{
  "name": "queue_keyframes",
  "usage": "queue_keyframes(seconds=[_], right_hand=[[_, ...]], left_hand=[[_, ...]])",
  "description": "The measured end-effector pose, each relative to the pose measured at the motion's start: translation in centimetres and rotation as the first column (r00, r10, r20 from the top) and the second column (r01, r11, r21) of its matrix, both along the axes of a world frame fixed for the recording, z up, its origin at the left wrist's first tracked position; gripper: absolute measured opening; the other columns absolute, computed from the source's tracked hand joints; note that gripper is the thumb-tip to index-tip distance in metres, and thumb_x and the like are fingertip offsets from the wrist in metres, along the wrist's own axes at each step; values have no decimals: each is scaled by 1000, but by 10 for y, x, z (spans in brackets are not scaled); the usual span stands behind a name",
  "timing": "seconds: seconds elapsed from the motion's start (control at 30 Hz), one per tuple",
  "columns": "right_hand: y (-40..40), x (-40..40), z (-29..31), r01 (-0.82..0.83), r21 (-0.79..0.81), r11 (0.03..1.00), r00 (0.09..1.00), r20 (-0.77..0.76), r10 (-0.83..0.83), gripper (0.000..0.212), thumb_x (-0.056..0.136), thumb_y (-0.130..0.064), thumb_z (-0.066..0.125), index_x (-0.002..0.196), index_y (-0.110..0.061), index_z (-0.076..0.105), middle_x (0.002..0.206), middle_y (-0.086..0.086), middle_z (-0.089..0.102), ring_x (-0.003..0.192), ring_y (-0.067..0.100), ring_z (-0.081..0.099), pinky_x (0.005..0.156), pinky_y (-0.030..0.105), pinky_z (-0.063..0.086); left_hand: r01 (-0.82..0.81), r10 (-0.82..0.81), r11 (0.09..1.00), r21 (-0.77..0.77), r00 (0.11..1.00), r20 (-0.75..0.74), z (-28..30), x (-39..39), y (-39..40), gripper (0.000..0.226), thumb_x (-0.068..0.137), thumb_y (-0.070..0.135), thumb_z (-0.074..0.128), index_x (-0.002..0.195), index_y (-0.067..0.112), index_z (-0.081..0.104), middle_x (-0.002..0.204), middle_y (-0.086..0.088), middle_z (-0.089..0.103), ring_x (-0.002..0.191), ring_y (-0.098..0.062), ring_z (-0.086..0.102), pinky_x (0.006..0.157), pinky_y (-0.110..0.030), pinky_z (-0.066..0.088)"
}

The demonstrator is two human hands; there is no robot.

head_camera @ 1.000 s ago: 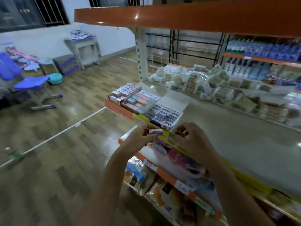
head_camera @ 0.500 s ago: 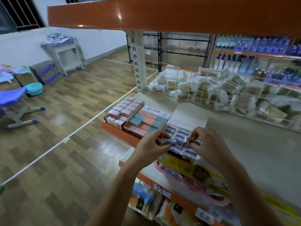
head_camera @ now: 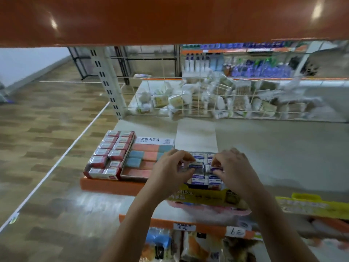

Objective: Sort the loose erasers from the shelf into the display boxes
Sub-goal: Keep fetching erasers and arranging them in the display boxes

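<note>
Three display boxes stand side by side at the shelf's front left corner. The left box [head_camera: 105, 157] holds red-sleeved erasers, the middle box [head_camera: 149, 148] pink and blue ones. The right box [head_camera: 196, 140], its white lid folded back, holds blue-and-white erasers. My left hand [head_camera: 170, 171] pinches one blue-and-white eraser [head_camera: 195, 165] over that box. My right hand [head_camera: 234, 169] pinches another blue-and-white eraser [head_camera: 214, 169] just beside it. Both hands cover much of the box's rows.
The grey shelf board [head_camera: 283, 152] stretches right. A wire basket [head_camera: 207, 99] of wrapped goods runs along its back. An orange shelf [head_camera: 170, 19] hangs close overhead. A yellow packet [head_camera: 311, 207] lies at the front edge; packaged goods [head_camera: 188, 246] fill the shelf below.
Both hands moved up from the shelf's front edge to over the right box, each still pinching an eraser. The camera dipped under the upper shelf and closer to the boxes.
</note>
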State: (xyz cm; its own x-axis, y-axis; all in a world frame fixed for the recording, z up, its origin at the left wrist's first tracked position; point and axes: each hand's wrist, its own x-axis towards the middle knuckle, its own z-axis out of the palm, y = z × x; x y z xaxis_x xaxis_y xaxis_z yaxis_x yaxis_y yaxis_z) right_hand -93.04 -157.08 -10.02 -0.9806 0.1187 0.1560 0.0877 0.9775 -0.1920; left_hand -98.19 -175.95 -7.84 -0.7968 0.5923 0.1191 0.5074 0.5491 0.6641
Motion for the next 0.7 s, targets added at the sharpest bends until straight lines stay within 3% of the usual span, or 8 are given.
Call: queue_keyframes(seconds=[0.2, 0.3, 0.47, 0.57, 0.7], right_hand=[[-8, 2, -2, 70, 0, 998, 997, 17, -70, 23, 86, -35, 60, 106, -25, 56, 110, -5, 55, 108, 15, 42, 90, 27, 32], [-1, 11, 2, 92, -68, 993, 995, -24, -94, 26, 84, -29, 65, 109, -23, 59, 111, -4, 57, 108, 16, 43, 88, 25, 31], [8, 38, 8, 241, -203, 949, 954, -132, -270, 26, 83, -19, 67, 109, -16, 63, 106, -1, 60, 97, 13, 46, 79, 16, 29], [7, 48, 4, 278, -257, 926, 942, -114, -315, 26, 85, -20, 65, 111, -16, 62, 103, -4, 57, 92, 6, 44, 79, 16, 32], [3, 56, 3, 329, -289, 899, 929, -72, -363, 24, 86, -20, 64, 110, -16, 61, 101, -3, 56, 89, 11, 50, 77, 18, 37]], left_hand=[[96, -114, 988, -125, 982, -149, -6, -5, 12, 25, 84, 37, 66, 108, 32, 63, 106, 9, 52, 91, -10, 52, 73, -21, 42], [130, -177, 968, -214, 960, -217, -13, -5, 27, 29, 85, 40, 63, 112, 30, 61, 114, 5, 49, 99, -15, 50, 83, -27, 36], [192, -268, 941, -279, 925, -268, -27, -5, 46, 28, 90, 37, 55, 116, 27, 55, 122, 3, 50, 114, -19, 44, 94, -32, 37], [189, -268, 945, -266, 914, -305, -34, -5, 49, 25, 90, 35, 55, 113, 27, 51, 120, 2, 53, 112, -21, 44, 91, -33, 38], [213, -276, 952, -219, 908, -315, -41, -9, 50, 17, 90, 34, 55, 105, 28, 52, 113, 3, 54, 107, -19, 44, 88, -30, 37]])
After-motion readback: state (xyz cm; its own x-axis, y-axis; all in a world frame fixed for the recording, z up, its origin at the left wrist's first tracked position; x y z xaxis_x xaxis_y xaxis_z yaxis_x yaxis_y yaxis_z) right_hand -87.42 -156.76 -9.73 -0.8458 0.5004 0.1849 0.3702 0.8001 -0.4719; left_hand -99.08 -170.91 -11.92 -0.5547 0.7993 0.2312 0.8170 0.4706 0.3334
